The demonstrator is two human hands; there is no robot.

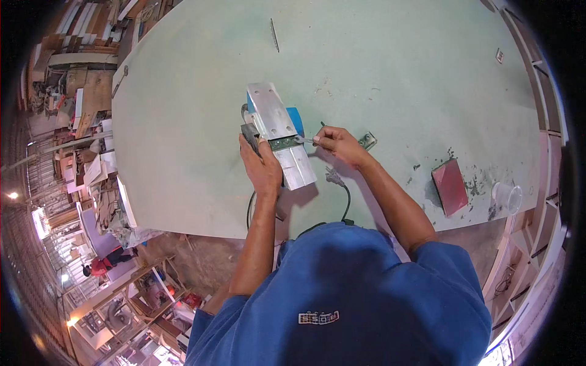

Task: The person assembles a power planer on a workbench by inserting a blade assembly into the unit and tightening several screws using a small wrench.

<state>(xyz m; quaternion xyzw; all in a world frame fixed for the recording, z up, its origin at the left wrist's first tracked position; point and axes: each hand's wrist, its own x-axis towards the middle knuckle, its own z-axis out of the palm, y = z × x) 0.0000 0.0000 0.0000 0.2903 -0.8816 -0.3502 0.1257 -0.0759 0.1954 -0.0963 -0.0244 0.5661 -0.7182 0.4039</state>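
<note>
An electric hand planer [278, 131] lies upside down on the pale green board [378, 73], its flat metal sole facing up and its blue body showing at the side. My left hand [261, 165] grips the planer's near side and holds it steady. My right hand [337, 144] pinches a small metal tool [305, 140] whose tip sits at the cutter slot across the middle of the sole. The planer's black cord and plug [334, 178] trail toward me under my right forearm.
A small metal part [367, 141] lies just right of my right hand. A dark red block [450, 186] and a clear plastic cup [506, 197] sit at the right. A thin blade [274, 35] lies far up the board. Workshop clutter fills the floor at the left.
</note>
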